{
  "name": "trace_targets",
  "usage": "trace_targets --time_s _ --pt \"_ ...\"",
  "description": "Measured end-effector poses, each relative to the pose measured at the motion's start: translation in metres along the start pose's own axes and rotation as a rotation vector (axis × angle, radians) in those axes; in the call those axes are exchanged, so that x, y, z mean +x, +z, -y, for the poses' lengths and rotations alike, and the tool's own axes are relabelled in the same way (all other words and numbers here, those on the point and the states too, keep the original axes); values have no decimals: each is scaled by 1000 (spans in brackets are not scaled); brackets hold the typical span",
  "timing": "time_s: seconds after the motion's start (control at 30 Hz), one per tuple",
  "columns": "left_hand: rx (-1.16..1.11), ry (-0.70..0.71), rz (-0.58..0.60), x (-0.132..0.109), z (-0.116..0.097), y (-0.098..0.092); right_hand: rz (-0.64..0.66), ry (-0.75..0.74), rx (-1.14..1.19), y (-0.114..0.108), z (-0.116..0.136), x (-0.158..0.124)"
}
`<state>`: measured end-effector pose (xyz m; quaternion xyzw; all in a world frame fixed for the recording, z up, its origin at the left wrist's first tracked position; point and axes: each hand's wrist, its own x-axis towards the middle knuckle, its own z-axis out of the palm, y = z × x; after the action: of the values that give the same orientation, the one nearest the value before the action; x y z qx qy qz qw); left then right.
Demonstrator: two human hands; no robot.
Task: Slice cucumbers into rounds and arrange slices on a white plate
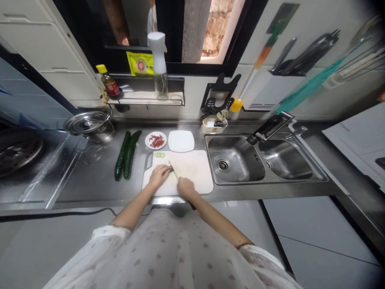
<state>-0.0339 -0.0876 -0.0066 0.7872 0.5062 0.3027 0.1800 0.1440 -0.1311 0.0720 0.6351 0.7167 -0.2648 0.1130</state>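
On the white cutting board [197, 168], my right hand [185, 187] is closed around the handle of a knife [175, 171], whose blade points away and to the left. My left hand [160, 175] has its fingers bent together over a small dark green piece of cucumber [171, 169], mostly hidden, right beside the blade. A few pale cucumber slices [159, 154] lie near the board's upper left corner. Just behind the board stand a small white plate with chopped red bits [157, 141] and a square white plate [181, 141].
Two whole cucumbers [128, 154] lie left of the board. Farther left stands a lidded steel pot [90, 124]. A double sink [237, 178] with a black faucet [266, 130] is on the right. A utensil holder [213, 127] stands against the wall, and a shelf [138, 97] holds bottles.
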Motion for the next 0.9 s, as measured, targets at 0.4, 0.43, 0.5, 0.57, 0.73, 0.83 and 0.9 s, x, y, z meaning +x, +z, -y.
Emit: trace_targets --time_s 0.4,0.43,0.5,0.57,0.73,0.83,0.9 --pt "5 9 3 0 -2 -2 -27 5 46 -5 7 22" --pt "6 9 3 0 -2 -2 -29 6 48 -5 8 23" --pt "7 9 4 0 -2 -2 -33 8 47 -4 8 23" --pt "6 8 2 0 -2 -2 -35 4 39 -2 7 21" --pt "6 6 -13 0 -4 -2 -18 4 14 0 2 7" --pt "16 7 -8 0 -4 -1 8 16 9 -1 0 0" --pt "20 8 -9 0 -4 -1 13 14 9 -1 0 -2"
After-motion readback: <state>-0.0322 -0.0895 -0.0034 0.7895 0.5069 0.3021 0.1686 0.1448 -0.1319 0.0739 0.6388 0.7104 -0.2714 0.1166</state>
